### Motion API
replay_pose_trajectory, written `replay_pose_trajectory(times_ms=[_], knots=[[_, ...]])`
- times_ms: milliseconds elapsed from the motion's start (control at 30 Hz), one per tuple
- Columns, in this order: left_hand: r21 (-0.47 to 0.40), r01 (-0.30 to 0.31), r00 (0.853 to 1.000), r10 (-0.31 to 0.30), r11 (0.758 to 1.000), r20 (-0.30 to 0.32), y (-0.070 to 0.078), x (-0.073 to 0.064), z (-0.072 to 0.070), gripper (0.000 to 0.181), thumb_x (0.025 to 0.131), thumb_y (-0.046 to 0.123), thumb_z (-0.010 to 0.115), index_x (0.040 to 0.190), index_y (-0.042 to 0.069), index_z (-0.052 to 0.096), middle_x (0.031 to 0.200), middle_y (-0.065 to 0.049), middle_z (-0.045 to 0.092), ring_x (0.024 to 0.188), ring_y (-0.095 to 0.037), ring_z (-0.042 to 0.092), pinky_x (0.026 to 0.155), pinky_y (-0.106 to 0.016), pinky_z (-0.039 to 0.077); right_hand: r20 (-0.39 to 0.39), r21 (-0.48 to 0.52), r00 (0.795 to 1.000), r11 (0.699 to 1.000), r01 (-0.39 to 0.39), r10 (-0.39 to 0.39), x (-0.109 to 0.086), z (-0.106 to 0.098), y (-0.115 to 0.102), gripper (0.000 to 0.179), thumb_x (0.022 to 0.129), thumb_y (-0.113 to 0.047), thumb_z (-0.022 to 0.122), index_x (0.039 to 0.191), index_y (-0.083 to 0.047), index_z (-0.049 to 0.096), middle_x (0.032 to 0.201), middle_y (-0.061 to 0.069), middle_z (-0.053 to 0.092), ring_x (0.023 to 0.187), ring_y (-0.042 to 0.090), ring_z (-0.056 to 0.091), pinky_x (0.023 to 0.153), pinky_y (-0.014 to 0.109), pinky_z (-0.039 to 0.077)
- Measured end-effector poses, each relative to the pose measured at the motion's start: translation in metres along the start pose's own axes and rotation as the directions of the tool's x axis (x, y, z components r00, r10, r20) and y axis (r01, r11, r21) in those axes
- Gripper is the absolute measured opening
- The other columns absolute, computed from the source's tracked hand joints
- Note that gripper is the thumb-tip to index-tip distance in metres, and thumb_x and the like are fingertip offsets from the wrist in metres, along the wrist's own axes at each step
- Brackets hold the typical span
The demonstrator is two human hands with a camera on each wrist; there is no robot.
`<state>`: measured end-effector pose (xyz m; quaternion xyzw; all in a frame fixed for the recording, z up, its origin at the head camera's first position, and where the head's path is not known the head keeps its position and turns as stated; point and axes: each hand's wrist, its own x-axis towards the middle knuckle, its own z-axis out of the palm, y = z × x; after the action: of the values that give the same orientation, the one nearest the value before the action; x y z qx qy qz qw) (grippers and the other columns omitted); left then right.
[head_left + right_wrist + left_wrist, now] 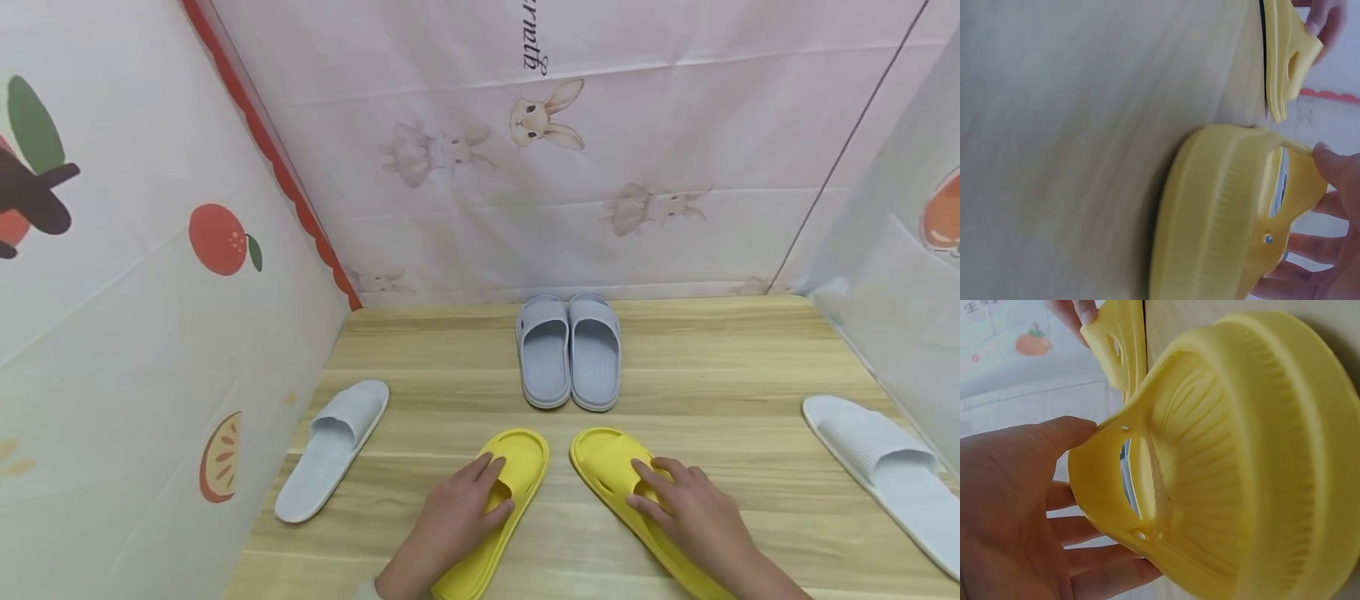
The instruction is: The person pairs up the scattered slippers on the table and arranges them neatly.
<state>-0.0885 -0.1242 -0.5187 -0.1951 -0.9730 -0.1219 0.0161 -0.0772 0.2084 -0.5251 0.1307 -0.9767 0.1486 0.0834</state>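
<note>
A person's bare hands work a matching pair of yellow slippers on a wood-grain surface (438,358), 1 slipper to each hand. The left hand (461,508) grasps the strap of the left yellow slipper (492,552), its thumb at the strap's edge and its fingers on the strap's other side in the left wrist view. The right hand (693,512) has the strap of the right yellow slipper (613,467) between thumb and fingers in the same way. The 2 yellow slippers lie at the near middle of the surface, apart, with their toes near each other and their heels angled outward toward the person. A pale cuff (367,590) shows at the left forearm.

Just beyond the yellow toes, 2 gray slippers stand side by side and touching, the left gray slipper (545,362) and the right gray slipper (596,362), their toes near the back sheet (465,42). To the left lies 1 white slipper (335,450), slanted beside the left sheet (150,333); to the right lies another, the far white slipper (870,450), its heel end at the frame's edge near the right sheet (885,275).

Rabbits and dark lettering decorate the pinkish back sheet, while fruit prints, including a red fruit (217,240) and a citrus slice (221,458), mark the left sheet along with a scalloped red border (262,142).
</note>
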Motion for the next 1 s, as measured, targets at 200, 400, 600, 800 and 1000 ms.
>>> replay_pose_trajectory(times_ms=[200,400,600,800,1000], knots=[[-0.003,0.037,0.996,-0.037,0.999,-0.076,0.001,-0.004,0.004,0.055,0.094,0.045,0.067,0.139,0.014,0.06,0.137,-0.011,0.063,0.115,-0.031,0.066,0.087,-0.051,0.056,-0.016,-0.013,1.0,1.0,-0.011,0.011,0.003,0.007,-0.013,0.052,0.089,-0.052,0.071,0.131,-0.021,0.069,0.125,0.011,0.067,0.099,0.031,0.063,0.057,0.046,0.053],[-0.035,0.101,0.991,-0.104,0.994,-0.089,0.005,-0.006,0.006,0.056,0.093,0.049,0.067,0.137,0.015,0.061,0.136,-0.009,0.063,0.114,-0.029,0.065,0.085,-0.052,0.055,0.001,-0.029,0.999,0.999,-0.039,0.039,0.006,0.014,-0.03,0.051,0.09,-0.054,0.07,0.131,-0.023,0.069,0.122,0.009,0.067,0.097,0.03,0.062,0.055,0.044,0.052],[-0.066,0.199,0.974,-0.204,0.978,-0.095,0.006,-0.011,0.01,0.059,0.091,0.054,0.067,0.136,0.016,0.062,0.136,-0.007,0.063,0.12,-0.028,0.062,0.078,-0.058,0.055,0.048,-0.038,0.997,0.998,-0.053,0.055,0.011,0.021,-0.048,0.051,0.092,-0.054,0.066,0.134,-0.025,0.067,0.124,0.01,0.065,0.099,0.032,0.061,0.054,0.043,0.052],[-0.056,0.262,0.951,-0.267,0.964,-0.153,0.009,-0.015,0.014,0.058,0.09,0.055,0.068,0.133,0.017,0.064,0.133,-0.006,0.064,0.118,-0.028,0.063,0.073,-0.057,0.054,0.061,-0.055,0.998,0.998,-0.023,0.026,0.016,0.023,-0.066,0.048,0.094,-0.048,0.066,0.134,-0.022,0.067,0.122,0.012,0.065,0.095,0.032,0.061,0.055,0.043,0.052],[-0.08,0.359,0.906,-0.368,0.93,-0.209,0.01,-0.018,0.018,0.059,0.09,0.055,0.066,0.135,0.018,0.063,0.133,-0.007,0.063,0.118,-0.029,0.061,0.076,-0.055,0.055,0.027,-0.062,1.0,0.998,0.013,-0.011,0.024,0.028,-0.084,0.045,0.097,-0.046,0.064,0.132,-0.018,0.067,0.116,0.014,0.066,0.087,0.031,0.061,0.056,0.041,0.052]])
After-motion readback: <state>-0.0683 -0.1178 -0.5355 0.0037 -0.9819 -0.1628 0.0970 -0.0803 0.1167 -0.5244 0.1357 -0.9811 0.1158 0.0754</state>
